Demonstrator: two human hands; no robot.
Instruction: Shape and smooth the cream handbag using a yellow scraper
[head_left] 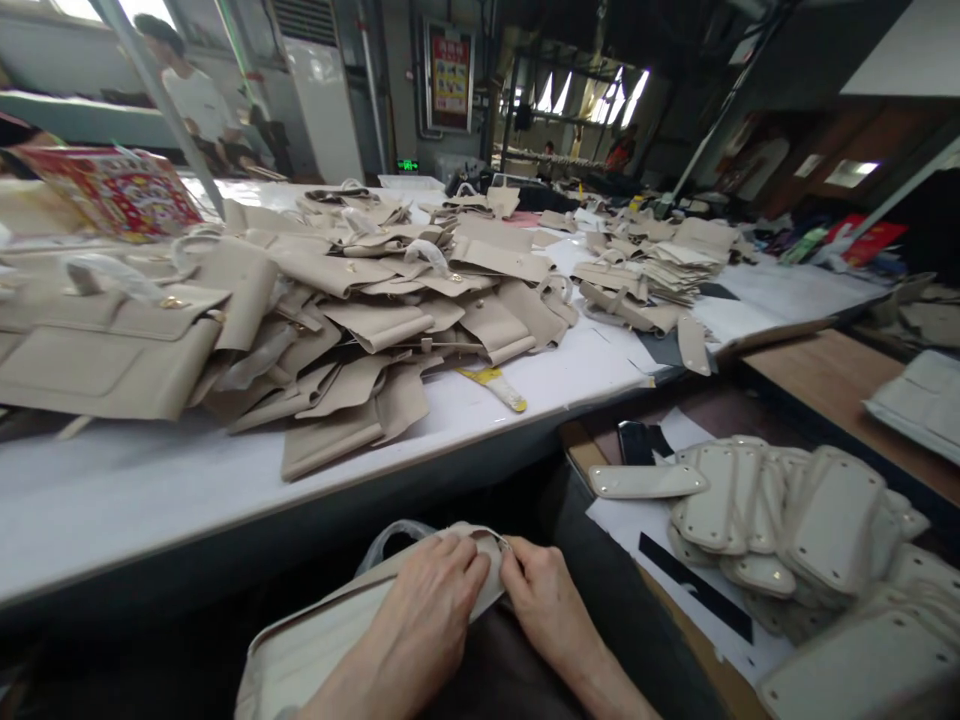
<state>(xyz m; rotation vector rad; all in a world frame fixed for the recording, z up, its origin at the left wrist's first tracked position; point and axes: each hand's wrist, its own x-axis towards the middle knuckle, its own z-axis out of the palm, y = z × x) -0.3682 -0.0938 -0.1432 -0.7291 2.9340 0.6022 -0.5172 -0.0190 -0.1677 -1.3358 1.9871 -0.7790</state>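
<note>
Two-handed, held a beige handbag (pixel 322 625) low in front of the white counter (pixel 150 500), closed the left grip (pixel 431 605) over its far end and pinched its edge there with the right grip (pixel 541 592). Had riveted cream panels (pixel 832 525) piled to the right and heaped beige bag pieces (pixel 375 325) ahead on the counter.

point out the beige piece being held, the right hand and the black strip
Beige piece (pixel 321 622): head view, broad side
Right hand (pixel 541 583): head view, back of hand
Black strip (pixel 696 588): head view, middle
</note>
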